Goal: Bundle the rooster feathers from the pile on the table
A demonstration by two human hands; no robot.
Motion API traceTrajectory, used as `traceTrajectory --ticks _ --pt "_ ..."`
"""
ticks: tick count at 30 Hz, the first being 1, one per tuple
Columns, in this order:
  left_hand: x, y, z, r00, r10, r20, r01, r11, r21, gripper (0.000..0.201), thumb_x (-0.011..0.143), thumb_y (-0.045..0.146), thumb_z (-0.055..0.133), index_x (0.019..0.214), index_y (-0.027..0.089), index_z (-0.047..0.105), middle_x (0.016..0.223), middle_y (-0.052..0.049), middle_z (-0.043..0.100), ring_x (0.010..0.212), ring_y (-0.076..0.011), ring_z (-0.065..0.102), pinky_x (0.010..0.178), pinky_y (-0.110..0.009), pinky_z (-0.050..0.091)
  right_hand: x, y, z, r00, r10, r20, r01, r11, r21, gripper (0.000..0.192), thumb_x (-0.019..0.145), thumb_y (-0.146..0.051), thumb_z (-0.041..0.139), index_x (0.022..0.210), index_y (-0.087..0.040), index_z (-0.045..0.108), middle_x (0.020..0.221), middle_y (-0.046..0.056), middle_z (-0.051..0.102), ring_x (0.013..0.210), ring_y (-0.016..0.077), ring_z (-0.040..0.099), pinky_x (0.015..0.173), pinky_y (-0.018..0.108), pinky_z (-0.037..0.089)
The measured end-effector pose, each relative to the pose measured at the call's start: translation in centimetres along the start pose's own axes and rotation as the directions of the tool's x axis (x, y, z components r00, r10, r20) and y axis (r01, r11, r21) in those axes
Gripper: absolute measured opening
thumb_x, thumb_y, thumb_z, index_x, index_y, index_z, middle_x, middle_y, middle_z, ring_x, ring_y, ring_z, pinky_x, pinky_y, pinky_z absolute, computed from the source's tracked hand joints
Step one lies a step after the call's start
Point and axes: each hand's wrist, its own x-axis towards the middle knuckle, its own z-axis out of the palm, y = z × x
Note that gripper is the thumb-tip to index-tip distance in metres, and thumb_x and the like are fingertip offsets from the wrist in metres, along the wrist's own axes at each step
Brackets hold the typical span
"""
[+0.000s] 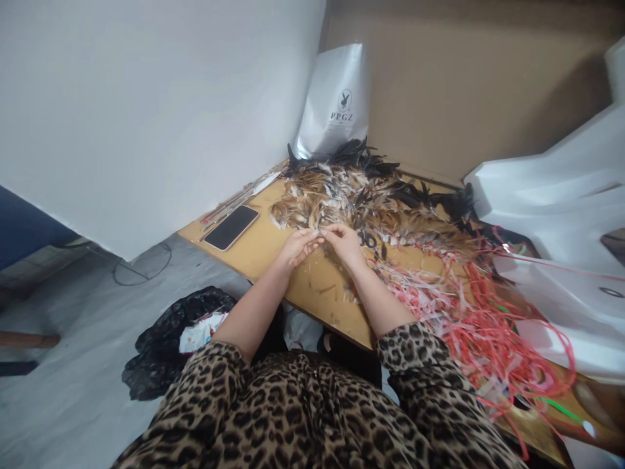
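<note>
Two bare hands meet at the near edge of a heap of brown, tan and black feathers (356, 189) on a yellow wooden table (263, 251).

The left hand (297, 249) and right hand (346, 241) have fingers curled, tips pinched together at the pile's six o'clock edge; what they grip is too small to tell; a black smartphone (231, 227) lies at nine o'clock; tangled red and white plastic strips (469, 306) spread at four o'clock; a silver printed bag (336, 101) stands at twelve.

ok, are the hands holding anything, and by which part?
Both hands, left hand and right hand, meet fingertip to fingertip at the edge of the feather pile; too small to tell what is pinched.
</note>
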Motion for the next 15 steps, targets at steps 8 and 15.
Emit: traceTrajectory --ticks 8,15 --pt "0.34 -0.45 -0.28 0.996 0.086 0.0 -0.086 0.996 0.014 0.013 0.068 0.019 0.07 0.072 0.009 0.062 0.065 -0.001 0.064 0.056 -0.0031 0.057 0.055 -0.013 0.043 -0.74 -0.24 0.03 0.961 -0.273 0.032 0.268 0.905 -0.329 0.015 0.07 -0.027 0.056 0.07 -0.016 0.065 0.07 0.003 0.064 0.065 0.0139 0.055 0.065 0.026 0.043" --pt "0.34 -0.66 -0.34 0.996 0.085 -0.015 -0.084 0.996 0.04 0.018 0.065 0.022 0.072 0.075 0.01 0.062 0.066 -0.001 0.065 0.06 -0.0053 0.059 0.057 -0.015 0.045 -0.92 -0.37 0.0 0.938 -0.342 0.065 0.334 0.834 -0.439 0.015 0.073 -0.024 0.052 0.069 -0.017 0.065 0.069 0.003 0.061 0.065 0.0139 0.054 0.065 0.026 0.042"
